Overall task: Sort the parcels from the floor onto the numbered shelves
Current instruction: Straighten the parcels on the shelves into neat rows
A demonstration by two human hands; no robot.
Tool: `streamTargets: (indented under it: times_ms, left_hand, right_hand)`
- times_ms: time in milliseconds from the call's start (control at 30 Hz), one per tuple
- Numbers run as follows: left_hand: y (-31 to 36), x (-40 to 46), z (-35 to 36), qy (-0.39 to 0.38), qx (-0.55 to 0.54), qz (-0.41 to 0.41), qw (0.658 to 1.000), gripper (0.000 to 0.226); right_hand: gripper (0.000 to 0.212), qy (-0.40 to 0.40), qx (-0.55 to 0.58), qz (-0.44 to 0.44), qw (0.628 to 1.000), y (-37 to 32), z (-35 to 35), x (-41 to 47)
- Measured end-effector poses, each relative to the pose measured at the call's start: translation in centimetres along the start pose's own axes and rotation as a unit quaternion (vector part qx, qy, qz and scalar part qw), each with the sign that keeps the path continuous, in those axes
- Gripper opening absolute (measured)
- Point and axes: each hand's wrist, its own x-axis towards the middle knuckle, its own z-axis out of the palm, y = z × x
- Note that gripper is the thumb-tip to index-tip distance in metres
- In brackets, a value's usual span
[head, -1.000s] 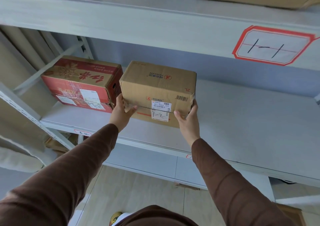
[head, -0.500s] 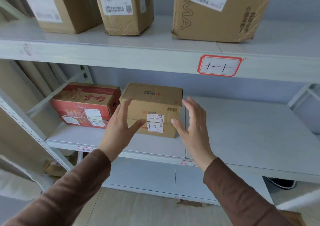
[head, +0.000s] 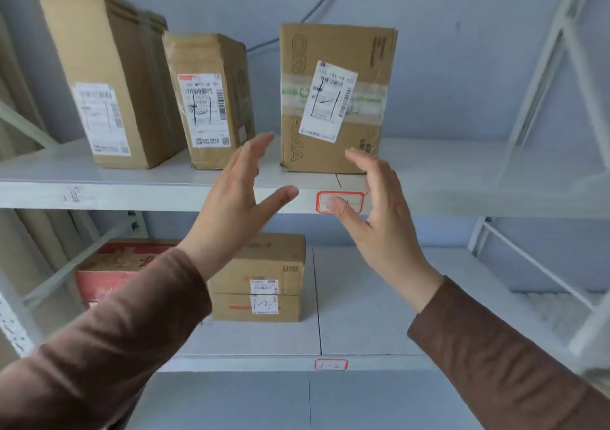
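A brown cardboard parcel marked 1-2 [head: 264, 284] rests on the lower shelf [head: 363, 314], above the red-framed 1-2 label [head: 331, 365] on the shelf edge. My left hand [head: 231, 208] and my right hand [head: 379, 218] float in front of the shelving with straight, spread fingers, holding nothing, palms facing each other. They are raised clear of the parcel, level with the upper shelf edge [head: 132, 195]. My right hand partly covers the red-framed 1-1 label [head: 343, 200].
A red and brown box [head: 115, 264] lies left of the 1-2 parcel. Three tall upright parcels [head: 109, 76] [head: 211, 99] [head: 333, 99] stand on the upper shelf. White diagonal braces [head: 528, 99] frame the right side; lower shelf space to the right is bare.
Both hands let go of the 1-2 parcel, which stays on the lower shelf, and drew back and up with fingers spread. The view has tilted upward to show the upper shelf.
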Motion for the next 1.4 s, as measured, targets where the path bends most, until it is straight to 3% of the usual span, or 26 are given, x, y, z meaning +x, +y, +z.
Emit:
streamTargets:
  times_ms: [333, 533, 700, 900, 1133, 1267, 1400]
  left_hand:
    - [-5.5, 10.8, 4.2, -0.052, -0.009, -0.143, 0.988, 0.105]
    - [-7.4, 13.7, 6.7, -0.105, -0.035, -0.197, 0.974, 0.106]
    - [-8.7, 14.4, 8.0, -0.102, 0.0, -0.193, 0.976, 0.091]
    - [-8.7, 16.1, 9.3, -0.111, 0.022, -0.195, 0.974, 0.087]
    - [-8.9, 17.0, 10.2, -0.11, 0.028, -0.208, 0.971, 0.089]
    - [-8.2, 16.2, 9.5, -0.106, 0.015, -0.22, 0.97, 0.101]
    - [-6.4, 14.0, 7.3, -0.049, 0.048, -0.161, 0.985, 0.105]
  right_hand:
    - [0.097, -0.026, 0.026, 0.187, 0.982, 8.5, -2.1, 9.4]
    - [0.103, -0.117, 0.055, 0.291, 0.948, 12.9, -1.0, 12.7]
    - [0.058, -0.143, -0.009, 0.261, 0.955, 15.2, 0.0, 13.6]
    - [0.045, -0.142, -0.021, 0.267, 0.953, 16.8, 0.5, 14.8]
    - [0.049, -0.143, -0.037, 0.273, 0.951, 17.8, 0.7, 15.5]
    - [0.095, -0.118, -0.025, 0.272, 0.955, 16.8, 0.0, 14.8]
    - [0.087, 0.034, -0.043, 0.091, 0.994, 13.5, 0.2, 14.0]
